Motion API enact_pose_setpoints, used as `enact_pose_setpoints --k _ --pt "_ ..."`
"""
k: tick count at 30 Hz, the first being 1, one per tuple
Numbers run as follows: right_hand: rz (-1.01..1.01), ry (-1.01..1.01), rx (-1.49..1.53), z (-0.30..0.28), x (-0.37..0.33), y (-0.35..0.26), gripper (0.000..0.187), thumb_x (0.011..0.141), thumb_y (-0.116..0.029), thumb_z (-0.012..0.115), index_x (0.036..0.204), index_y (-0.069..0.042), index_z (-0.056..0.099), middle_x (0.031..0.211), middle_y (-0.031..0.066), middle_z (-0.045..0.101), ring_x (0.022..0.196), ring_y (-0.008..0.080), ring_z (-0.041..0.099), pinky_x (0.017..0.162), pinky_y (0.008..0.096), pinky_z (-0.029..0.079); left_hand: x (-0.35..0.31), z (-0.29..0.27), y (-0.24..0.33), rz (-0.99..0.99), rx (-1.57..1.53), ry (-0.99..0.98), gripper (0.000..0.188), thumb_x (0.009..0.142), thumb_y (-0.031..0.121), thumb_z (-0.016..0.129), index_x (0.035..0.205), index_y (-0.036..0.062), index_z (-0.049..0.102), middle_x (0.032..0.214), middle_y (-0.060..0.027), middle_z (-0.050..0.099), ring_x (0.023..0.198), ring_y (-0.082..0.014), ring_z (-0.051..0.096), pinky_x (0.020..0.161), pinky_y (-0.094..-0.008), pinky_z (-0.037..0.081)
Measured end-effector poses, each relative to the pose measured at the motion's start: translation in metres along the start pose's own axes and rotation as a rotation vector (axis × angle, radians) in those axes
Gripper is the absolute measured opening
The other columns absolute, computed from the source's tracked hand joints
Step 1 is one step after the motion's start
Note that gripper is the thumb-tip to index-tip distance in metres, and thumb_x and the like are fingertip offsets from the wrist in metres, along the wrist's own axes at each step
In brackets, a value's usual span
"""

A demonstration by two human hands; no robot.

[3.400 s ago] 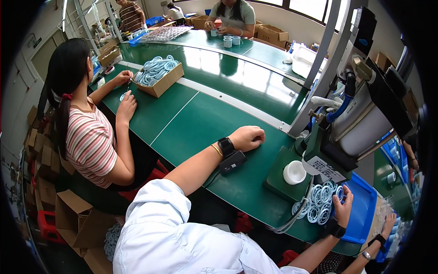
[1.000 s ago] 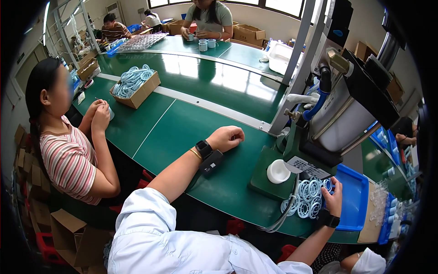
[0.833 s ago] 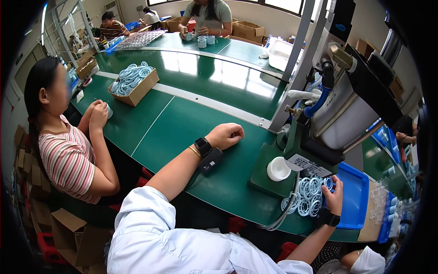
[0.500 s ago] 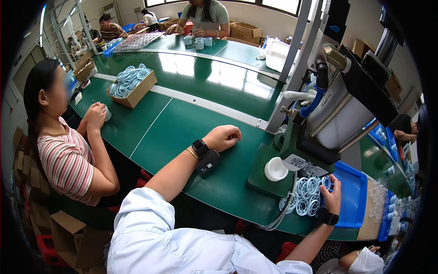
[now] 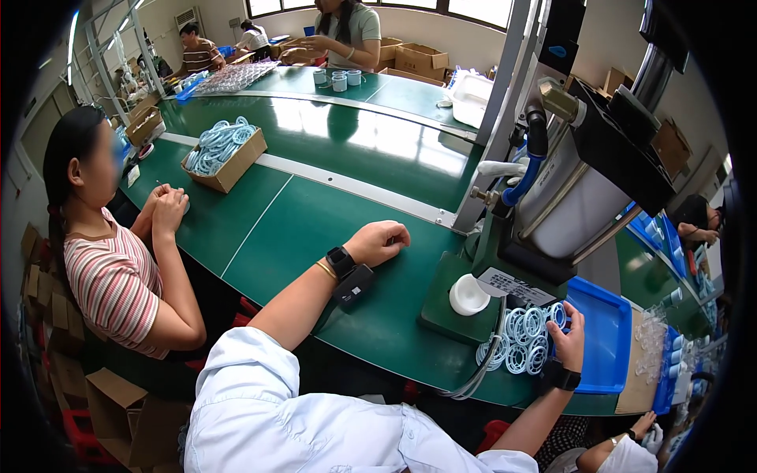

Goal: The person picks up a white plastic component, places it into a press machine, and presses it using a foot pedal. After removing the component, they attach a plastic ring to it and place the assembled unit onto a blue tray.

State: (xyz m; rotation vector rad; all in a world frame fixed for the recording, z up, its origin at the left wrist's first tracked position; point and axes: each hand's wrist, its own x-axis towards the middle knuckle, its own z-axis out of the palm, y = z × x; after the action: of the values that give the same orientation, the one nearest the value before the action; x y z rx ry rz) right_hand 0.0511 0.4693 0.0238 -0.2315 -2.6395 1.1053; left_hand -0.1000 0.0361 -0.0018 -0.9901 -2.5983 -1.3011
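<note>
My left hand (image 5: pixel 380 243) rests on the green tabletop with its fingers curled in; nothing shows in it. At the right, my right hand (image 5: pixel 568 340) has its thumb and fingers around a light blue plastic ring (image 5: pixel 558 314), at the edge of a group of similar rings (image 5: pixel 516 339) lying flat on the table. Between my hands stands a press machine (image 5: pixel 572 189) with a clear cylinder and a green base (image 5: pixel 441 303). On that base sits a round white cup-shaped fixture (image 5: pixel 469 295), with a hollow top.
A blue tray (image 5: pixel 599 335) lies beyond my right hand. Grey cables (image 5: pixel 477 378) run over the table edge. At left, a co-worker (image 5: pixel 118 260) handles a small part near a cardboard box of light blue rings (image 5: pixel 225 150). Another person (image 5: pixel 347 39) works across the table beside white cups (image 5: pixel 339 81).
The view has shifted slightly. My right hand still holds the ring beside the group, and my left hand stays on the table. Across the table, the person's hands have lifted from the cups.
</note>
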Motion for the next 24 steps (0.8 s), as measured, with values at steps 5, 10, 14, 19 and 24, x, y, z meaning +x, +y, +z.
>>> enact_pose_setpoints --k 5,10,14,19,24 --pt "0.007 0.004 0.003 0.0 -0.001 0.0 0.06 0.072 -0.03 0.073 0.121 -0.004 0.051 0.113 0.0104 0.05 0.096 0.0227 0.052 0.086 0.0325 0.043 0.0 0.0 -0.001 0.017 0.026 -0.008 0.008 0.079 0.003 0.058 0.087 0.0045 0.058 0.078 -0.0065 0.056 0.07 -0.0183 0.053 0.064 -0.0283 0.045" --pt "0.005 0.002 0.026 0.001 -0.001 0.004 0.061 0.073 -0.034 0.072 0.122 -0.003 0.051 0.112 0.0098 0.05 0.096 0.0217 0.052 0.084 0.0314 0.044 0.0 0.0 0.001 0.009 -0.001 -0.017 0.008 0.079 0.004 0.059 0.087 0.0046 0.058 0.078 -0.0068 0.056 0.07 -0.0187 0.053 0.064 -0.0288 0.046" --pt "0.007 -0.012 0.023 0.0 0.0 0.006 0.063 0.073 -0.035 0.072 0.122 -0.003 0.051 0.112 0.0093 0.05 0.095 0.0204 0.052 0.083 0.0305 0.044 -0.002 -0.001 0.001 0.007 0.01 -0.012 0.008 0.079 0.004 0.059 0.087 0.0045 0.058 0.078 -0.0071 0.056 0.071 -0.0194 0.054 0.064 -0.0292 0.046" --pt "0.025 -0.033 0.026 -0.001 0.001 0.012 0.066 0.072 -0.039 0.073 0.123 -0.003 0.052 0.112 0.0081 0.052 0.093 0.0182 0.051 0.081 0.0284 0.042 -0.004 -0.001 0.002 0.034 0.023 0.015 0.006 0.08 0.005 0.058 0.086 0.0045 0.058 0.079 -0.0078 0.057 0.073 -0.0213 0.055 0.065 -0.0301 0.047" --pt "0.013 -0.026 -0.031 -0.001 0.004 0.021 0.069 0.07 -0.042 0.074 0.123 -0.004 0.052 0.113 0.0073 0.052 0.092 0.017 0.05 0.08 0.0274 0.042 -0.007 -0.001 -0.001 0.053 0.038 0.037 0.005 0.08 0.006 0.058 0.086 0.0045 0.058 0.081 -0.0084 0.058 0.075 -0.0227 0.056 0.067 -0.0309 0.047"
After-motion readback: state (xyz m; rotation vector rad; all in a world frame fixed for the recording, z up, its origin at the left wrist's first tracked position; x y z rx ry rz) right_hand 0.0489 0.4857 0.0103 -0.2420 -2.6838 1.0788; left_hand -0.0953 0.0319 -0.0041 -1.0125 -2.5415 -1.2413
